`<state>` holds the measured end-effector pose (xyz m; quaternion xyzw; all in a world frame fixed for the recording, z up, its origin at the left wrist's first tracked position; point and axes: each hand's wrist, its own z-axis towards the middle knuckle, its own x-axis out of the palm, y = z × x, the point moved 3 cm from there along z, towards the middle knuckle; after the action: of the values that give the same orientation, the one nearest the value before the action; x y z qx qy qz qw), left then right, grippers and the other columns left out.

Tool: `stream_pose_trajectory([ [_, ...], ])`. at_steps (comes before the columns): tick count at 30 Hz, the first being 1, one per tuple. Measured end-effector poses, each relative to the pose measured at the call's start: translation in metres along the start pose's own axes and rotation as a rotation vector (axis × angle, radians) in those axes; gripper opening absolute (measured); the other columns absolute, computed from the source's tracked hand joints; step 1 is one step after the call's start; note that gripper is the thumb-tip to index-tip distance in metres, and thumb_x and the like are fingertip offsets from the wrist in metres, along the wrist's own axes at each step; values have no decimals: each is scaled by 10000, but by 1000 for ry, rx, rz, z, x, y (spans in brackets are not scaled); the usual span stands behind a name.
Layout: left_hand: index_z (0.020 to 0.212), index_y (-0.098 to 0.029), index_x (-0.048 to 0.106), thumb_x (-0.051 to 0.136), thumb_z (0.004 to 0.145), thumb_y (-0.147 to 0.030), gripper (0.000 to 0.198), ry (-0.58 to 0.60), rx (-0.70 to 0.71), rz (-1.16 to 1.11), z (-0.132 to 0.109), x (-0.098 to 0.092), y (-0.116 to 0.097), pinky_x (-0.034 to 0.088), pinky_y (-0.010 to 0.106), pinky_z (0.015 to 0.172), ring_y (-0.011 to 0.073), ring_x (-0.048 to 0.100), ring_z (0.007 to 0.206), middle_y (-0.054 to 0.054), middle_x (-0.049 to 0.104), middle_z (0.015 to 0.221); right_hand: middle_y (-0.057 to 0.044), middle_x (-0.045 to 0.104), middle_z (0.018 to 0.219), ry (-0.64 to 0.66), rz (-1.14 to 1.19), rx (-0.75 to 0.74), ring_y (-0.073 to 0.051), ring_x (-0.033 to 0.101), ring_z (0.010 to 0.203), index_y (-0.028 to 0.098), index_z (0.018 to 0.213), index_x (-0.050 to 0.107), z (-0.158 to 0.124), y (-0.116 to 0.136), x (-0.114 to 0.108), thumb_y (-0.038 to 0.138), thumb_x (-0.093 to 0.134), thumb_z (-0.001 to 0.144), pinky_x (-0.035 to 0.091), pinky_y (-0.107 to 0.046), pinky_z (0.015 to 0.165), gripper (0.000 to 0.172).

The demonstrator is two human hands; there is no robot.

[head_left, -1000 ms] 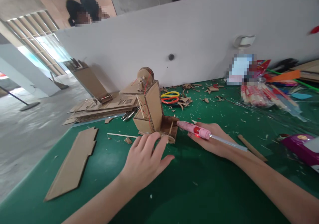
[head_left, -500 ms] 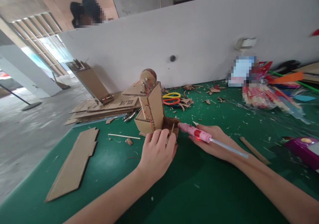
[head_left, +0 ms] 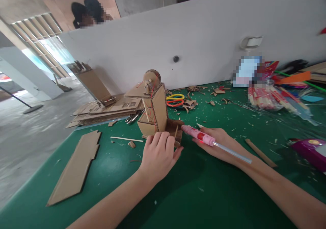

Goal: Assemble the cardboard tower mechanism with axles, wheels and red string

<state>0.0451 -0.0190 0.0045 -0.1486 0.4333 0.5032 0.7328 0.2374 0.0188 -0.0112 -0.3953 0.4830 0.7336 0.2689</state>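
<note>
A cardboard model (head_left: 160, 108) with a round disc on top and red wire along its side stands on the green table. My left hand (head_left: 157, 154) is closed over the near edge of its small open box section (head_left: 175, 123), thumb stretched to the right. A thin wooden stick (head_left: 176, 131) stands up inside that box. My right hand (head_left: 217, 142) is wrapped round a pink glue gun (head_left: 200, 136), a clear glue stick (head_left: 233, 152) poking out of its back. The gun's front end is at the box's right side; whether it touches cannot be made out.
A notched cardboard piece (head_left: 76, 168) lies at left, near a thin white stick (head_left: 126, 139). Stacked cardboard (head_left: 109, 111) and scissors with yellow and orange handles (head_left: 175, 100) lie behind. Packaged sticks (head_left: 272, 96) and a purple object (head_left: 308, 152) are at right.
My left hand's fingers have shifted off the wooden stick, and the thumb now reaches out along the box's near edge. The glue gun has barely moved.
</note>
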Motion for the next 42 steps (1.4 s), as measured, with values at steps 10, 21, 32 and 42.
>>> stream_pose_trajectory([
  [10,1041,-163,536,588,785,-366,331,-14,37,38,-2,-2,-1,398,370,704,239,517,881,105,573,1021,-21,636,700,2,7,-14,-161,609,603,214,773,567,0,1,-1,501,452,834,425,-271,515,316],
  [21,978,-141,573,525,819,-445,346,-10,-13,69,-4,-3,-1,377,397,716,245,514,885,102,598,998,-48,662,779,-23,-16,-52,-185,642,678,214,775,606,1,3,-1,491,462,834,466,-282,577,318],
  [32,949,-211,581,524,833,-277,145,-24,56,99,-6,-3,-5,359,392,731,219,512,884,49,604,985,-62,673,811,-29,-27,-51,-200,645,682,204,846,614,-1,2,-1,500,460,828,472,-301,571,334],
  [42,958,-162,587,504,838,-438,313,-18,-9,40,-8,-6,-1,366,403,742,235,528,882,75,628,961,-70,680,810,-57,-92,-70,-226,660,748,208,845,616,1,4,1,468,475,829,494,-319,620,296],
])
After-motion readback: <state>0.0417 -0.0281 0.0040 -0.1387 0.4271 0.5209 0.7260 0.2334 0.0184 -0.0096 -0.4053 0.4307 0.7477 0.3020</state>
